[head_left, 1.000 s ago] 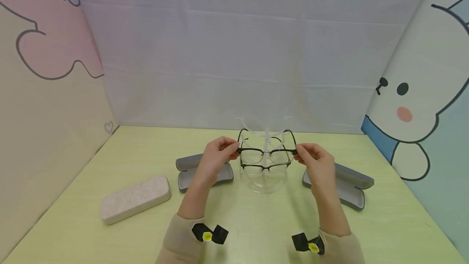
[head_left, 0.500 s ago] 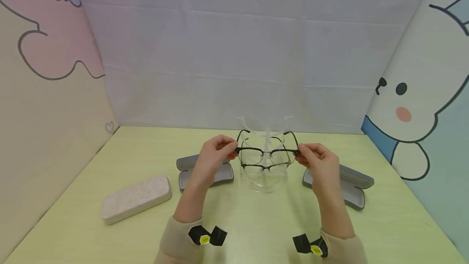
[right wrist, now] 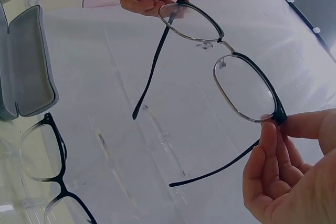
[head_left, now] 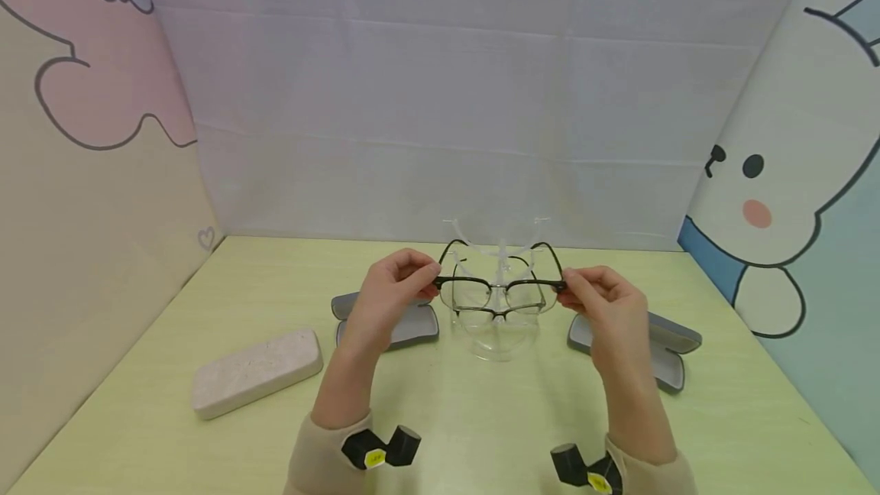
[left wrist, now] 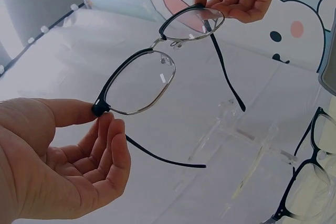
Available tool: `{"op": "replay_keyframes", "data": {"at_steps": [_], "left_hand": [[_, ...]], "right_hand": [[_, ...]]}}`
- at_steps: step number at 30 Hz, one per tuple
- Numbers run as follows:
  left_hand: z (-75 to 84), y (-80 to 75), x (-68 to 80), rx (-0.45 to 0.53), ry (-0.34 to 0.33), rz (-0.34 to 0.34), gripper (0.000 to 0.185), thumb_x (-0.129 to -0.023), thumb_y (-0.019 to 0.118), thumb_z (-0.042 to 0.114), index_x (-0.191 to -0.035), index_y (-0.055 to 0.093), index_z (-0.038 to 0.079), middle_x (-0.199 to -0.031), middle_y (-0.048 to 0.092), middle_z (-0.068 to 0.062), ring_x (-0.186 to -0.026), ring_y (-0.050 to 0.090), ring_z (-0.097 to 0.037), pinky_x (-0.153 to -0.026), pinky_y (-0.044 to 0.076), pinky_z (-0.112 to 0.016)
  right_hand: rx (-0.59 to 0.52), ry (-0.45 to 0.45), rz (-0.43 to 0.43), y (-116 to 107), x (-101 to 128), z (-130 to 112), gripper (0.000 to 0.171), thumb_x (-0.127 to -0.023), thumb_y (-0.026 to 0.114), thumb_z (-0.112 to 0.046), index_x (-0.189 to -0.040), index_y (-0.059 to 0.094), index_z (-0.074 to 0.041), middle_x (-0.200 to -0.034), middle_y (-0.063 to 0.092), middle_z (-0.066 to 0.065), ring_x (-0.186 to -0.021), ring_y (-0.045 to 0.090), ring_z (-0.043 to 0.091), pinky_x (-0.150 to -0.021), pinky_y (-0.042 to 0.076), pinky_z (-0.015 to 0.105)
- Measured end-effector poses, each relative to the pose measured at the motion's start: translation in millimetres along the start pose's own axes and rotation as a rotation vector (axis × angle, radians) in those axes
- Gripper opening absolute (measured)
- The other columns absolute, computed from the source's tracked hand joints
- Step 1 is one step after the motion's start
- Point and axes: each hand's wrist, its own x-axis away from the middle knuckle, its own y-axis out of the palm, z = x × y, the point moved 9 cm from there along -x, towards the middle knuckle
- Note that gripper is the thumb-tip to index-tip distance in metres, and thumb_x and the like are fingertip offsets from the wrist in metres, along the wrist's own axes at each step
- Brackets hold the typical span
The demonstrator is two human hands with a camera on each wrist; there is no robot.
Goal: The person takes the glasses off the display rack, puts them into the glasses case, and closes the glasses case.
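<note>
while each hand, left hand [head_left: 385, 300] and right hand [head_left: 605, 304], is pinching a hinge of the glasses [head_left: 498, 287], uneven pulling is risking twisting them.

Green table [head_left: 227, 449], 3 cases, clear stand [head_left: 496, 342]

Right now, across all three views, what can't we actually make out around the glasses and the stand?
- Clear stand: head view, transparent and partly behind the held glasses; its arms barely show.
- Second glasses: left wrist view, cut off by the right and bottom edges.
- Open grey case: head view, left hand covers part of it.
- Other grey case: right hand hides its near end; contents unclear.
</note>
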Motion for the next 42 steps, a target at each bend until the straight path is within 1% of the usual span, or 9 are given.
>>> {"op": "replay_keyframes", "data": {"at_steps": [3,8,13,16,20,24,30,35,42], "left_hand": [[5.1,-1.9,3.9,0.006,0.005,0.006,0.014,-0.087,0.06,0.011,-0.095,0.06,-0.001,-0.077,0.061,0.0,-0.07,0.06,-0.018,-0.074,0.051,-0.032],[13.2,-3.6,10.8,-0.005,0.024,0.002,0.015,-0.087,0.06,0.012,-0.095,0.06,-0.001,-0.078,0.061,0.0,-0.069,0.059,-0.016,-0.075,0.051,-0.032],[21.2,-4.3,17.2,-0.001,0.06,0.0,0.014,-0.087,0.06,0.009,-0.096,0.059,-0.001,-0.079,0.06,-0.001,-0.07,0.059,-0.02,-0.074,0.051,-0.032],[22.9,-4.8,18.4,0.009,0.07,0.009,0.013,-0.087,0.059,0.008,-0.096,0.059,-0.002,-0.078,0.06,-0.001,-0.07,0.059,-0.019,-0.074,0.051,-0.031],[19.5,-4.0,15.1,0.017,0.064,0.02,0.014,-0.087,0.059,0.008,-0.096,0.059,-0.003,-0.077,0.06,0.001,-0.071,0.059,-0.02,-0.074,0.05,-0.029],[16.2,-3.0,11.9,0.023,0.06,0.032,0.015,-0.087,0.06,0.009,-0.098,0.06,-0.002,-0.077,0.06,0.001,-0.072,0.058,-0.019,-0.074,0.05,-0.029],[14.5,-2.1,9.7,0.038,0.064,0.046,0.025,-0.087,0.059,0.007,-0.112,0.06,0.004,-0.077,0.06,0.003,-0.07,0.058,-0.012,-0.076,0.05,-0.029],[10.9,-2.2,8.1,0.049,0.037,0.05,0.032,-0.087,0.059,0.007,-0.12,0.058,0.006,-0.077,0.062,0.005,-0.071,0.059,-0.011,-0.077,0.049,-0.027],[7.4,-2.7,5.8,0.058,0.009,0.067,0.026,-0.086,0.061,0.009,-0.111,0.064,0.006,-0.082,0.065,0.001,-0.074,0.061,-0.014,-0.079,0.05,-0.029]], "right_hand": [[0.007,-0.009,0.002,1.3,5.0,-6.2,0.014,-0.083,0.064,-0.004,-0.071,0.066,-0.012,-0.063,0.066,-0.004,-0.057,0.062,0.008,-0.062,0.052,0.02],[0.018,-0.049,0.006,2.4,14.5,-19.3,0.011,-0.083,0.065,-0.007,-0.072,0.066,-0.011,-0.063,0.065,-0.003,-0.058,0.062,0.009,-0.063,0.052,0.02],[-0.027,-0.112,0.004,3.0,21.8,-29.8,0.009,-0.082,0.065,-0.001,-0.074,0.066,-0.005,-0.061,0.065,0.0,-0.056,0.062,0.011,-0.062,0.052,0.022],[-0.045,-0.124,0.004,3.4,22.1,-30.3,0.009,-0.082,0.064,0.0,-0.075,0.066,-0.006,-0.061,0.065,0.0,-0.055,0.062,0.01,-0.061,0.052,0.022],[-0.016,-0.097,-0.001,4.0,18.2,-24.4,0.009,-0.084,0.063,-0.004,-0.078,0.065,-0.01,-0.064,0.065,-0.003,-0.057,0.062,0.008,-0.06,0.051,0.02],[0.008,-0.05,-0.019,4.6,13.7,-16.7,0.003,-0.085,0.063,-0.008,-0.086,0.064,-0.012,-0.066,0.065,-0.005,-0.059,0.06,0.008,-0.058,0.048,0.018],[-0.003,0.006,-0.021,4.6,8.1,-9.1,0.014,-0.084,0.064,-0.011,-0.098,0.065,-0.01,-0.07,0.067,-0.005,-0.064,0.061,0.007,-0.063,0.05,0.018],[-0.001,0.027,0.01,2.2,6.0,-5.1,0.011,-0.084,0.065,-0.011,-0.094,0.068,-0.01,-0.073,0.068,-0.006,-0.065,0.062,0.006,-0.064,0.05,0.017],[-0.01,0.004,0.011,2.0,4.8,-4.2,0.01,-0.083,0.065,-0.01,-0.084,0.072,-0.017,-0.074,0.068,-0.005,-0.065,0.063,0.006,-0.063,0.051,0.018]]}}
